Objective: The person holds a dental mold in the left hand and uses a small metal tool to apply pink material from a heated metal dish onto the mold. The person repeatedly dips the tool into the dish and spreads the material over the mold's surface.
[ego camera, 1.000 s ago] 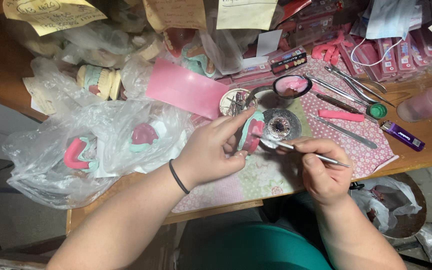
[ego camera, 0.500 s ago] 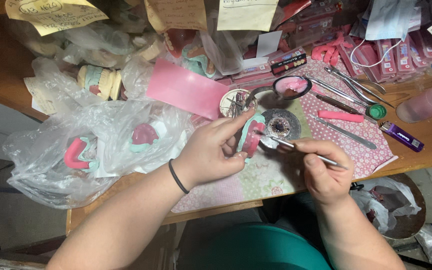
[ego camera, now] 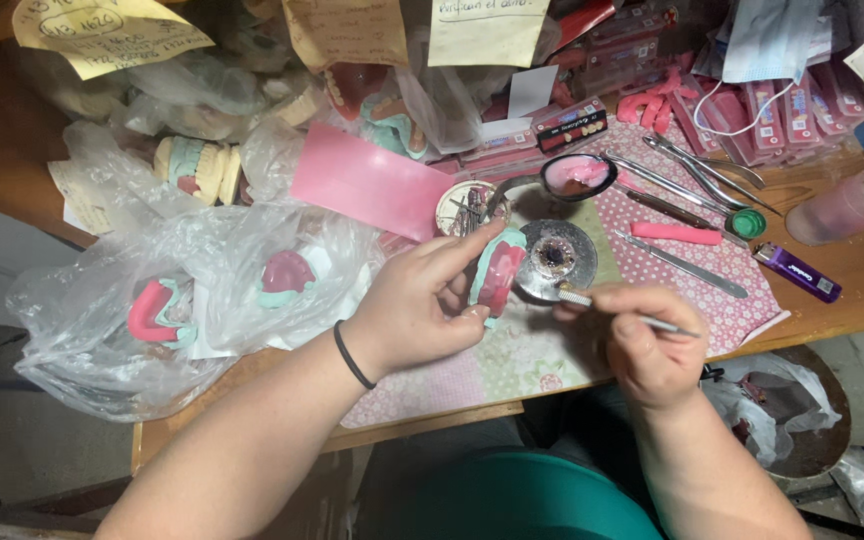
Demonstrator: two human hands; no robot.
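Note:
My left hand [ego camera: 422, 305] grips a green dental cast with a pink wax rim [ego camera: 497, 272], held upright above the patterned mat [ego camera: 512, 360]. My right hand [ego camera: 647, 340] holds a thin metal wax tool [ego camera: 642, 317] like a pen, its tip resting at the edge of a small round metal burner [ego camera: 554, 258] just right of the cast. A black band circles my left wrist.
A pink wax sheet [ego camera: 367, 185], a tin of small tools [ego camera: 467, 207], a ladle with pink wax [ego camera: 577, 175], metal instruments [ego camera: 687, 265], a purple lighter [ego camera: 797, 272] and a bottle [ego camera: 847, 205] lie on the wooden bench. Plastic bags with more casts [ego camera: 162, 310] sit at left.
The tool's tip has shifted slightly from the cast toward the burner's edge. Both hands otherwise stay in place.

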